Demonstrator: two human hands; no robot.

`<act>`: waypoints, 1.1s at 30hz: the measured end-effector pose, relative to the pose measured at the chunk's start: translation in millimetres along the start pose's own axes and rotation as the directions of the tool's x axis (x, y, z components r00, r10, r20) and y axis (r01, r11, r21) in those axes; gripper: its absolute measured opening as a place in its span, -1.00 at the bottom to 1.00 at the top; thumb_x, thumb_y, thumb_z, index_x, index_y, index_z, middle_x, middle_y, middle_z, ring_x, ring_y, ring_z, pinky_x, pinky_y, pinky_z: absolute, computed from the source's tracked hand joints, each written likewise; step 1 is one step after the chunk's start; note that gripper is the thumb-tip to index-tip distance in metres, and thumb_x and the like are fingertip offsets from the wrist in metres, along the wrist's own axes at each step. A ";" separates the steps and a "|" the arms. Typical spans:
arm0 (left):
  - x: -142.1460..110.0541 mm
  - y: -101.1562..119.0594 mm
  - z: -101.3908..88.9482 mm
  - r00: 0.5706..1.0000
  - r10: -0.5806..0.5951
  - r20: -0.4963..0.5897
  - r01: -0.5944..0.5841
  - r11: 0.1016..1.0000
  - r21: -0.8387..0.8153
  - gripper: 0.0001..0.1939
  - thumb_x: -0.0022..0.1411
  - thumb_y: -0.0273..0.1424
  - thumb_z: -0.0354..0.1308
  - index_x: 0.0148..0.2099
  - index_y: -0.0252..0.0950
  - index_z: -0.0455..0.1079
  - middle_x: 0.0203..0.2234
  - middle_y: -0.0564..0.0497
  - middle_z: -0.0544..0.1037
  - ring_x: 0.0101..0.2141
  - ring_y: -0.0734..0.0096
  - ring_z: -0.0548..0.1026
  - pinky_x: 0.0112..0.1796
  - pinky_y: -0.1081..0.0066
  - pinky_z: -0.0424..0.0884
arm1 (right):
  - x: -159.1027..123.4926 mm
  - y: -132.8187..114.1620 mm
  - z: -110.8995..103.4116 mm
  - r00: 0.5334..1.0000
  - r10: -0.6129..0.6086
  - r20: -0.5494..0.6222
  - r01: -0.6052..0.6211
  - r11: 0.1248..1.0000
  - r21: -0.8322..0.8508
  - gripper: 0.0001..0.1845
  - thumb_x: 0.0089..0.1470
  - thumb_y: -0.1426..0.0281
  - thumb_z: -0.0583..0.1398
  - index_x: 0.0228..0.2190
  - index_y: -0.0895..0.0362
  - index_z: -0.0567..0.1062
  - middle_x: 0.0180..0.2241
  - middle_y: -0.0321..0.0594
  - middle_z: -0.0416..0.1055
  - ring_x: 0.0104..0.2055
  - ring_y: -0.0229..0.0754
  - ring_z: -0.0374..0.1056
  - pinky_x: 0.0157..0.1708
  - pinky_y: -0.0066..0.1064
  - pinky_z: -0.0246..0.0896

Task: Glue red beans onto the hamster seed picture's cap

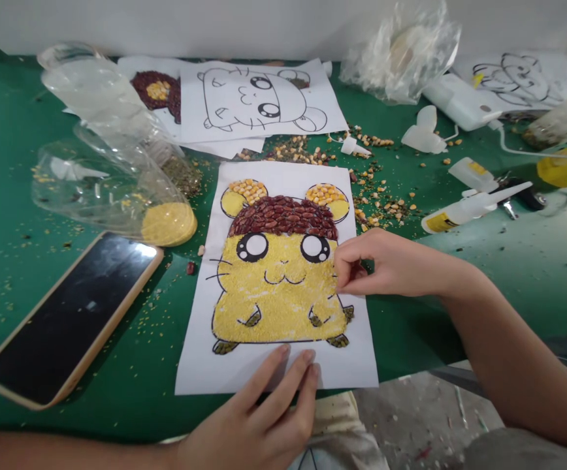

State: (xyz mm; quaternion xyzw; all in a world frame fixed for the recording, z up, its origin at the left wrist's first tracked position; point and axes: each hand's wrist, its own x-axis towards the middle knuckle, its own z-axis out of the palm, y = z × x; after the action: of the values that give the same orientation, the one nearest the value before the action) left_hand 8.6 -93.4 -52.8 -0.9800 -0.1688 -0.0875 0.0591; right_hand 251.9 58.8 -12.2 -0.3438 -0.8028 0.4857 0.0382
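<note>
Hamster mosaic of yellow grain (274,314) on white paper sheet (199,372) lies on green desk (408,333); left hand (264,418), fingers extended, steadies sheet; right hand (388,264) pinches narrowly, contents indiscernible; apparent infilling next calls for precise placement

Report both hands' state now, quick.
Left hand: open, resting on the paper.
Right hand: curled at the paper's right side; whether it's holding anything can't be told.

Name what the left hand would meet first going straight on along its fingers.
The left hand would likely meet the hamster's yellow belly first, though its height above the paper is unclear.
</note>
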 end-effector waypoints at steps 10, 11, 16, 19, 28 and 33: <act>-0.3 -1.1 0.0 1.000 0.001 0.001 -0.001 1.000 0.001 -0.65 0.25 -0.32 -0.01 0.03 -0.32 0.36 0.04 -0.09 0.34 0.07 0.07 0.30 0.19 -0.09 -0.09 | -0.8 -0.9 -0.6 1.000 0.001 -0.008 -0.001 1.000 0.011 -0.89 -0.10 0.56 0.16 -0.58 0.16 0.40 -0.54 -0.38 0.38 -0.51 -0.37 0.26 -0.49 -0.55 0.08; -0.3 -1.1 -0.3 1.000 0.000 0.003 0.000 1.000 0.002 -0.65 0.25 -0.31 -0.02 0.03 -0.31 0.35 0.04 -0.08 0.34 0.07 0.07 0.30 0.19 -0.08 -0.08 | -0.7 -0.8 -0.6 1.000 0.000 -0.007 0.000 1.000 0.010 -0.89 -0.10 0.56 0.16 -0.58 0.16 0.40 -0.54 -0.37 0.38 -0.50 -0.37 0.26 -0.49 -0.55 0.08; -1.0 -1.1 -1.6 1.000 -0.006 0.015 0.005 1.000 0.003 -0.65 0.26 -0.29 -0.01 0.04 -0.29 0.35 0.05 -0.07 0.33 0.07 0.11 0.29 0.18 -0.03 -0.02 | -0.8 0.4 -0.6 1.000 0.000 0.001 0.000 1.000 0.006 -0.91 -0.09 0.54 0.16 -0.56 0.15 0.40 -0.53 -0.37 0.39 -0.50 -0.36 0.26 -0.48 -0.54 0.08; -1.0 -1.3 -1.6 1.000 -0.003 0.003 0.003 1.000 -0.002 -0.65 0.26 -0.30 -0.02 0.04 -0.30 0.35 0.05 -0.08 0.33 0.07 0.10 0.30 0.18 -0.04 -0.02 | -0.8 1.1 -0.5 1.000 0.005 0.003 -0.005 1.000 0.009 -0.91 -0.08 0.54 0.16 -0.56 0.15 0.40 -0.52 -0.36 0.39 -0.50 -0.36 0.26 -0.48 -0.54 0.09; -0.3 -1.0 0.5 1.000 -0.005 -0.019 0.005 1.000 -0.009 -0.65 0.25 -0.32 -0.03 0.02 -0.33 0.35 0.04 -0.10 0.34 0.06 0.07 0.30 0.18 -0.08 -0.06 | -0.4 2.3 -1.5 1.000 0.002 0.007 -0.002 1.000 0.008 -0.91 -0.08 0.53 0.17 -0.56 0.16 0.41 -0.53 -0.35 0.39 -0.49 -0.36 0.28 -0.47 -0.54 0.10; -0.5 -2.0 -0.2 1.000 -0.003 -0.010 0.003 1.000 -0.011 -0.65 0.25 -0.33 -0.03 0.03 -0.33 0.36 0.03 -0.09 0.35 0.06 0.06 0.30 0.19 -0.08 -0.09 | -0.9 1.5 -2.3 1.000 0.010 0.009 -0.010 1.000 0.014 -0.91 -0.09 0.52 0.17 -0.57 0.16 0.40 -0.53 -0.35 0.38 -0.50 -0.35 0.27 -0.48 -0.54 0.10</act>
State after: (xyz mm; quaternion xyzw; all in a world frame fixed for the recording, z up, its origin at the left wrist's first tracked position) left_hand 7.4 -91.8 -52.5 -0.9796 -0.1696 -0.0936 0.0543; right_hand 254.2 60.4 -11.9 -0.3452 -0.7979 0.4929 0.0345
